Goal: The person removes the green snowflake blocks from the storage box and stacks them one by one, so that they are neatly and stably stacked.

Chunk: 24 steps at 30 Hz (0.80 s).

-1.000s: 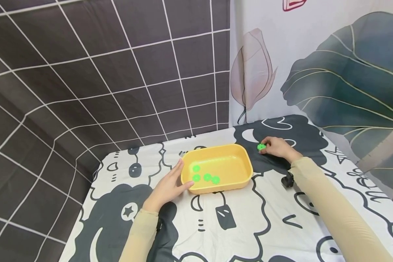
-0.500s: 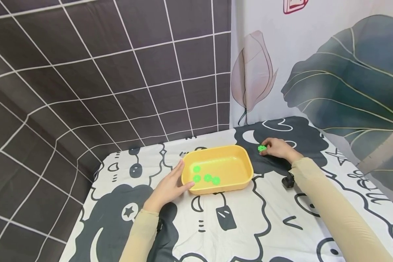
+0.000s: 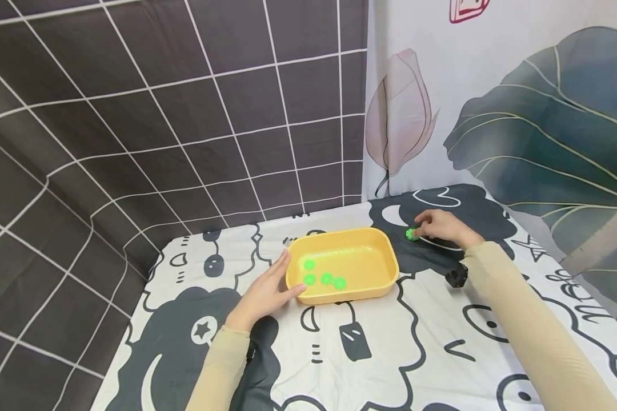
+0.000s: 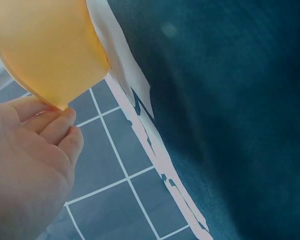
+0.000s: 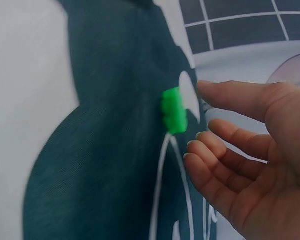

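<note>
My left hand (image 3: 261,297) grips the left end of a yellow plastic basin (image 3: 391,268), its thumb by the near rim. In the left wrist view the other fingers (image 4: 57,125) bend against the basin's corner. Several flat green scalloped discs (image 3: 327,278) lie in the basin's left part. Right of the basin, my right hand (image 3: 444,225) is beside one more green disc (image 3: 411,234) on the cloth's dark patch. The right wrist view shows this disc (image 5: 174,111) standing on edge, apart from the spread thumb and loosely bent fingers (image 5: 205,150).
A black-and-white cartoon-print cloth (image 3: 360,377) covers the surface. Dark gridded fabric (image 3: 226,114) hangs at the back and left. A leaf-print curtain (image 3: 540,131) hangs at the back right. A black wrist camera (image 3: 456,276) sits by the right sleeve.
My right fingers have let go of the green disc they pinched before and drawn slightly back to the right. The left hand and basin have held their place.
</note>
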Each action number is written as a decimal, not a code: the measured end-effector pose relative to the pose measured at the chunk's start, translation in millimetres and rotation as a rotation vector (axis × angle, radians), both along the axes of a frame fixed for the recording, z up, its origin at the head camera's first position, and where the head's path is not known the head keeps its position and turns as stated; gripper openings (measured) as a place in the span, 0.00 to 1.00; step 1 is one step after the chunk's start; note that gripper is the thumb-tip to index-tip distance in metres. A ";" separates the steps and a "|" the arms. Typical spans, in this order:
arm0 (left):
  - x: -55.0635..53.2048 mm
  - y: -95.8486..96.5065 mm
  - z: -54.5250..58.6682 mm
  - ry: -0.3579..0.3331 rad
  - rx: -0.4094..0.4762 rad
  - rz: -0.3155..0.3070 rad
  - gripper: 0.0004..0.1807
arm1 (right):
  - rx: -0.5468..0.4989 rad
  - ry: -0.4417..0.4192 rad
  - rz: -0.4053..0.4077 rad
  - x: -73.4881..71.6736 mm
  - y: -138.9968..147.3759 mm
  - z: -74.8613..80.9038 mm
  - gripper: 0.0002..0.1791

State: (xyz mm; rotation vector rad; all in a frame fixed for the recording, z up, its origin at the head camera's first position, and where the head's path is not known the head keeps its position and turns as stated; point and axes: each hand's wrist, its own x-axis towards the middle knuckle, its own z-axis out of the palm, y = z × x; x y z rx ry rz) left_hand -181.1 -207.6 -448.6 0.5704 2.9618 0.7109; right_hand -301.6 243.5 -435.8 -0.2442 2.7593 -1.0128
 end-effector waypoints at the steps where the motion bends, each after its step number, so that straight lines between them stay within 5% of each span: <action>1: 0.2 0.0 0.0 -0.001 0.002 0.001 0.53 | -0.009 0.002 0.002 -0.8 -1.3 2.1 0.32; 13: 0.6 -2.0 -2.8 0.013 0.015 -0.002 0.54 | -0.093 -0.013 0.055 -12.7 -37.0 29.8 0.27; 24: -2.3 -2.4 0.2 0.013 0.007 -0.016 0.55 | -0.229 -0.135 0.151 -13.9 -77.7 56.5 0.28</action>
